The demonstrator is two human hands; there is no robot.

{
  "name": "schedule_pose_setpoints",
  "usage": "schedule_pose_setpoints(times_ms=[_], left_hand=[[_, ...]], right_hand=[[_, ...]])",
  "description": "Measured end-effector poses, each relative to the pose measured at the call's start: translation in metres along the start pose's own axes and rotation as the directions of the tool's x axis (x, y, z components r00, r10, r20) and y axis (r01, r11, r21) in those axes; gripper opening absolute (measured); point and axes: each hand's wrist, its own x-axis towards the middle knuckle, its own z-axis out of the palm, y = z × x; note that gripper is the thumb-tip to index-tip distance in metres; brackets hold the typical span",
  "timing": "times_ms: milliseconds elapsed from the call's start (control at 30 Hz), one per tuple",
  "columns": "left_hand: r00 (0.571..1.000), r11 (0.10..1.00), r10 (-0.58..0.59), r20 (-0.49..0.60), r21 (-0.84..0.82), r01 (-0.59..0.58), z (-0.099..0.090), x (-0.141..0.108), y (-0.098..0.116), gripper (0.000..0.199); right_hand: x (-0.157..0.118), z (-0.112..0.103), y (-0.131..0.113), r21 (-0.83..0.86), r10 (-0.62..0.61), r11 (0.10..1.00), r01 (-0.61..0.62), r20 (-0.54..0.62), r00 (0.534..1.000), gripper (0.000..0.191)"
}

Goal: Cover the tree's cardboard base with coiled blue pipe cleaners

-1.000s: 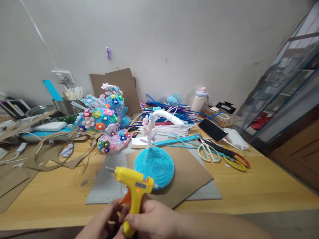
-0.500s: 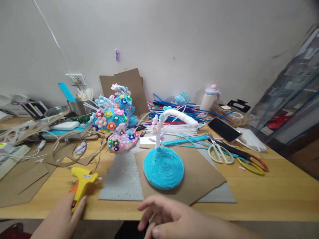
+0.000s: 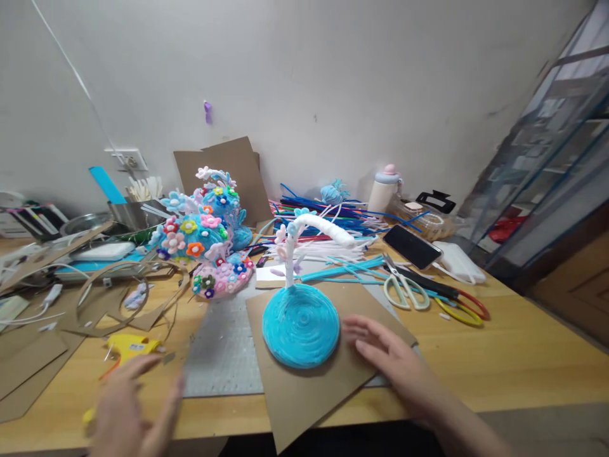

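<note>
My left hand (image 3: 136,406) is slightly blurred, its thumb and fingers spread, just in front of the yellow glue gun (image 3: 133,347) lying on the table and partly covering it. My right hand (image 3: 385,349) hovers over or rests on the brown cardboard sheet (image 3: 304,406), fingertips close to the right edge of a round blue base (image 3: 304,336); I cannot tell whether they touch. From the back of that base rises a white wrapped stem (image 3: 326,227) that curves over to the right, carrying small pink, purple and blue flowers.
A flower-covered pipe-cleaner piece (image 3: 204,247) stands at the back left. Bundles of pipe cleaners (image 3: 323,219) lie behind the stem. Scissors (image 3: 404,289), pliers (image 3: 469,308), a phone (image 3: 413,246) and a bottle (image 3: 383,189) are at the right. Cardboard hoops (image 3: 111,295) lie left.
My left hand has let go of the glue gun, fingers spreading. My right hand has moved right and forward to the base's right side. The cardboard has turned and slid toward me.
</note>
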Motion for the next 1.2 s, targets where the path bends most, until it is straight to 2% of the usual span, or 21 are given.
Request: schedule_pose_setpoints(times_ms=[33, 67, 100, 167, 200, 267, 333, 433, 567, 633, 767, 867, 967, 1100, 1200], left_hand=[[0.994, 0.996, 0.045, 0.104, -0.08, -0.037, 0.012, -0.008, 0.022, 0.055], [0.952, 0.985, 0.111, 0.287, -0.162, -0.066, 0.026, -0.015, 0.043, 0.051], [0.919, 0.971, 0.161, 0.359, -0.225, -0.082, 0.04, -0.02, 0.06, 0.05], [0.906, 0.965, 0.186, 0.38, -0.245, -0.095, 0.067, -0.024, 0.084, 0.056], [0.917, 0.971, 0.179, 0.355, -0.217, -0.105, 0.078, -0.023, 0.091, 0.059], [0.92, 0.975, 0.169, 0.354, -0.195, -0.104, 0.096, -0.017, 0.095, 0.065], [0.921, 0.979, 0.164, 0.353, -0.176, -0.106, 0.104, -0.011, 0.095, 0.068], [0.916, 0.979, 0.18, 0.359, -0.151, -0.134, 0.104, -0.002, 0.096, 0.068], [0.898, 0.976, 0.219, 0.383, -0.1, -0.195, 0.097, 0.011, 0.106, 0.062], [0.883, 0.968, 0.247, 0.399, -0.067, -0.241, 0.095, 0.019, 0.112, 0.055], [0.827, 0.942, 0.306, 0.471, -0.021, -0.336, 0.095, 0.028, 0.123, 0.049], [0.796, 0.922, 0.329, 0.508, 0.01, -0.388, 0.097, 0.026, 0.127, 0.051], [0.79, 0.906, 0.342, 0.509, 0.044, -0.421, 0.101, 0.021, 0.127, 0.053], [0.788, 0.889, 0.367, 0.495, 0.063, -0.453, 0.102, 0.018, 0.125, 0.052], [0.752, 0.865, 0.425, 0.504, 0.021, -0.502, 0.099, 0.017, 0.124, 0.049]], right_hand=[[0.006, 0.0, 0.004, 0.048, -0.005, 0.999, 0.008, -0.067, 0.998, 0.047], [0.012, 0.002, 0.007, 0.093, -0.01, 0.996, 0.02, -0.106, 0.994, 0.053], [0.018, 0.004, 0.011, 0.127, -0.015, 0.991, 0.03, -0.118, 0.993, 0.058], [0.025, 0.01, 0.016, 0.181, -0.021, 0.983, 0.041, -0.107, 0.994, 0.067], [0.027, 0.014, 0.018, 0.202, -0.024, 0.978, 0.043, -0.098, 0.995, 0.071], [0.027, 0.021, 0.019, 0.217, -0.027, 0.975, 0.042, -0.073, 0.997, 0.075], [0.021, 0.026, 0.02, 0.199, -0.027, 0.979, 0.035, -0.043, 0.999, 0.079], [0.008, 0.028, 0.024, 0.108, -0.04, 0.993, 0.04, -0.003, 0.999, 0.083], [0.001, 0.022, 0.028, -0.23, -0.096, 0.968, 0.101, 0.033, 0.995, 0.081], [0.007, 0.02, 0.024, -0.442, -0.139, 0.881, 0.168, 0.097, 0.986, 0.08], [0.027, 0.026, 0.009, -0.733, -0.132, 0.608, 0.304, 0.284, 0.95, 0.071], [0.036, 0.036, 0.002, -0.809, -0.088, 0.479, 0.342, 0.343, 0.935, 0.072], [0.037, 0.043, 0.001, -0.851, -0.057, 0.376, 0.367, 0.374, 0.926, 0.064], [0.034, 0.046, 0.003, -0.883, -0.052, 0.281, 0.376, 0.377, 0.925, 0.06], [0.033, 0.047, 0.003, -0.895, -0.055, 0.239, 0.377, 0.375, 0.925, 0.06]])
